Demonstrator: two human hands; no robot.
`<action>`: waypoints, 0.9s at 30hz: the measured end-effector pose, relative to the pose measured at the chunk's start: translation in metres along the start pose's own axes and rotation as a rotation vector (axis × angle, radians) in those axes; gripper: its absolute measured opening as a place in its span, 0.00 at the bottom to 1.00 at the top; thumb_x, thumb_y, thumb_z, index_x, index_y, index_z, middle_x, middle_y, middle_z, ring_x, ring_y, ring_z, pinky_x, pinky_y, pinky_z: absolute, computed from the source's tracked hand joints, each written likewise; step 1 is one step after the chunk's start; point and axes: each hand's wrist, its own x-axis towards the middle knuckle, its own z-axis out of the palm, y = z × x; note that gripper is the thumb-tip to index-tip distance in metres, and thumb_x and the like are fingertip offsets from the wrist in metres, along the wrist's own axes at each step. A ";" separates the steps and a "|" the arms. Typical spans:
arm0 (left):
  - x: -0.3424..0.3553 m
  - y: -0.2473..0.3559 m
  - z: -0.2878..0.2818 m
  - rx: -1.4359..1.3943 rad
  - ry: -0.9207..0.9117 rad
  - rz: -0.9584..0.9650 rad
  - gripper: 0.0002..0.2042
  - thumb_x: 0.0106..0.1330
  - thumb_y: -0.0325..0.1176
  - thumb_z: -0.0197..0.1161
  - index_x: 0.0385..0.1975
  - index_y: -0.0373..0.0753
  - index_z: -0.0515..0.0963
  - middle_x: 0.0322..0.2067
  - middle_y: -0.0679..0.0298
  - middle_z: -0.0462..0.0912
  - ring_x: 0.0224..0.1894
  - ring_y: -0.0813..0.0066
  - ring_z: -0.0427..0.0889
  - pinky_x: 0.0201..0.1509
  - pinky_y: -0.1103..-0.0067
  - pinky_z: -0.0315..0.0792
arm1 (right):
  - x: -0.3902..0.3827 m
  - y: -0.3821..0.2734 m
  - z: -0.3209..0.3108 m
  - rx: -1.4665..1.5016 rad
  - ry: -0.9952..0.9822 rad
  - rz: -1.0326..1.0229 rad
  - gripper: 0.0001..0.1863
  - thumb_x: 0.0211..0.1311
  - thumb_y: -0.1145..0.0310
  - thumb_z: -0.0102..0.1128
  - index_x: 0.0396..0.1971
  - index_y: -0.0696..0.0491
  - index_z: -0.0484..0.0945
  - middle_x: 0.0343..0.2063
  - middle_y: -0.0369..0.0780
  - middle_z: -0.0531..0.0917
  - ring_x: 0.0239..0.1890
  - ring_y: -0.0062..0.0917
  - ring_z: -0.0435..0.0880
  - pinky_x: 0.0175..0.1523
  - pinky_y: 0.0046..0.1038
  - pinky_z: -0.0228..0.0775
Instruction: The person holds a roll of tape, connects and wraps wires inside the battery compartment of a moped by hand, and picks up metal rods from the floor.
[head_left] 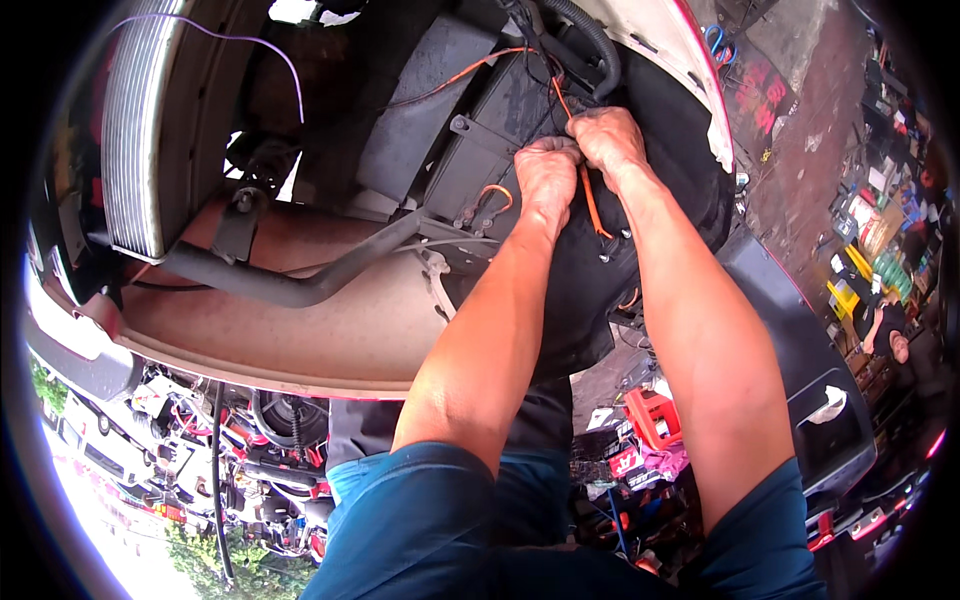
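Note:
My left hand (549,178) and my right hand (607,142) are close together, almost touching, inside the open body of a vehicle. Both have their fingers closed on an orange wire (592,208). One stretch of it rises above my right hand toward a dark wiring bundle. Another hangs below my hands, ending near small metal fittings on the black liner (670,180). The exact spot between my fingertips is hidden. Beside my left wrist, a short orange wire loop (496,192) curls out near a dark box-shaped part (480,130).
A finned, radiator-like part (140,130) stands at the left, with a purple wire (255,40) arching past it. A bent dark pipe (310,288) crosses in front. Above my hands runs a black corrugated hose (598,50). Cluttered floor and a red case (652,418) lie below; another person (885,335) is far right.

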 end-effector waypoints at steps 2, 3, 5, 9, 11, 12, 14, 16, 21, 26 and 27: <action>0.000 -0.002 0.002 -0.034 0.018 0.018 0.09 0.51 0.21 0.58 0.32 0.27 0.77 0.25 0.60 0.80 0.23 0.74 0.77 0.29 0.79 0.71 | 0.003 -0.001 -0.002 0.081 -0.035 -0.016 0.18 0.49 0.59 0.59 0.36 0.56 0.82 0.41 0.50 0.81 0.48 0.39 0.79 0.52 0.33 0.70; 0.002 -0.004 -0.001 -0.059 -0.014 -0.007 0.08 0.52 0.21 0.58 0.33 0.28 0.77 0.25 0.60 0.80 0.24 0.74 0.77 0.30 0.79 0.72 | 0.001 0.000 -0.004 0.116 -0.053 -0.062 0.17 0.50 0.60 0.58 0.35 0.57 0.82 0.39 0.51 0.82 0.46 0.39 0.80 0.50 0.33 0.71; 0.004 -0.005 -0.005 -0.044 -0.051 0.002 0.07 0.55 0.22 0.57 0.33 0.30 0.78 0.26 0.62 0.80 0.25 0.75 0.76 0.32 0.79 0.72 | 0.003 -0.001 -0.004 0.140 -0.063 -0.044 0.16 0.49 0.61 0.58 0.34 0.57 0.82 0.38 0.51 0.82 0.45 0.39 0.81 0.49 0.33 0.71; 0.000 0.002 -0.014 0.070 0.002 0.074 0.06 0.57 0.24 0.57 0.32 0.33 0.79 0.26 0.65 0.81 0.27 0.77 0.77 0.34 0.81 0.72 | -0.003 -0.008 -0.010 0.173 -0.134 -0.011 0.14 0.52 0.66 0.56 0.34 0.60 0.81 0.33 0.47 0.82 0.38 0.35 0.82 0.42 0.35 0.75; 0.010 -0.004 -0.018 0.175 -0.006 0.147 0.06 0.56 0.24 0.57 0.31 0.32 0.79 0.26 0.65 0.81 0.27 0.77 0.77 0.35 0.82 0.72 | -0.004 -0.010 -0.010 0.167 -0.201 -0.008 0.13 0.55 0.68 0.56 0.36 0.61 0.80 0.33 0.43 0.81 0.35 0.32 0.80 0.39 0.37 0.77; 0.013 -0.005 -0.020 0.279 -0.017 0.222 0.05 0.56 0.24 0.57 0.30 0.32 0.79 0.25 0.65 0.81 0.28 0.77 0.77 0.35 0.83 0.72 | -0.003 -0.010 -0.008 0.175 -0.199 -0.012 0.13 0.55 0.68 0.56 0.37 0.61 0.79 0.32 0.43 0.81 0.35 0.32 0.80 0.40 0.37 0.77; 0.009 0.001 -0.018 0.383 0.002 0.228 0.06 0.55 0.27 0.60 0.30 0.32 0.79 0.26 0.62 0.82 0.30 0.74 0.79 0.37 0.80 0.72 | -0.002 -0.007 -0.007 0.185 -0.196 -0.011 0.14 0.55 0.68 0.57 0.37 0.61 0.79 0.32 0.43 0.81 0.35 0.31 0.80 0.40 0.37 0.77; 0.004 0.006 -0.009 0.636 0.059 0.232 0.10 0.52 0.32 0.63 0.32 0.33 0.80 0.27 0.58 0.83 0.32 0.70 0.81 0.40 0.76 0.72 | -0.002 -0.002 -0.011 0.079 -0.084 -0.034 0.14 0.51 0.63 0.54 0.31 0.57 0.82 0.32 0.48 0.83 0.39 0.36 0.83 0.45 0.32 0.73; 0.000 0.019 -0.012 0.741 0.045 0.263 0.12 0.52 0.36 0.63 0.33 0.37 0.80 0.30 0.53 0.82 0.36 0.59 0.81 0.44 0.71 0.71 | -0.023 -0.019 -0.020 -0.062 -0.059 -0.165 0.17 0.55 0.58 0.52 0.40 0.51 0.81 0.40 0.47 0.82 0.47 0.38 0.80 0.53 0.34 0.69; 0.011 0.022 -0.014 0.805 0.016 0.260 0.12 0.52 0.38 0.63 0.33 0.39 0.81 0.31 0.50 0.82 0.40 0.51 0.80 0.46 0.67 0.71 | -0.028 -0.030 -0.028 -0.183 -0.009 -0.222 0.19 0.59 0.55 0.48 0.40 0.50 0.80 0.42 0.48 0.81 0.49 0.41 0.78 0.56 0.36 0.67; 0.013 0.022 -0.013 0.801 0.010 0.245 0.12 0.52 0.38 0.62 0.33 0.39 0.81 0.31 0.50 0.82 0.40 0.50 0.79 0.46 0.67 0.71 | -0.029 -0.029 -0.028 -0.102 0.088 -0.218 0.19 0.59 0.55 0.48 0.40 0.51 0.80 0.41 0.49 0.81 0.48 0.42 0.77 0.56 0.37 0.67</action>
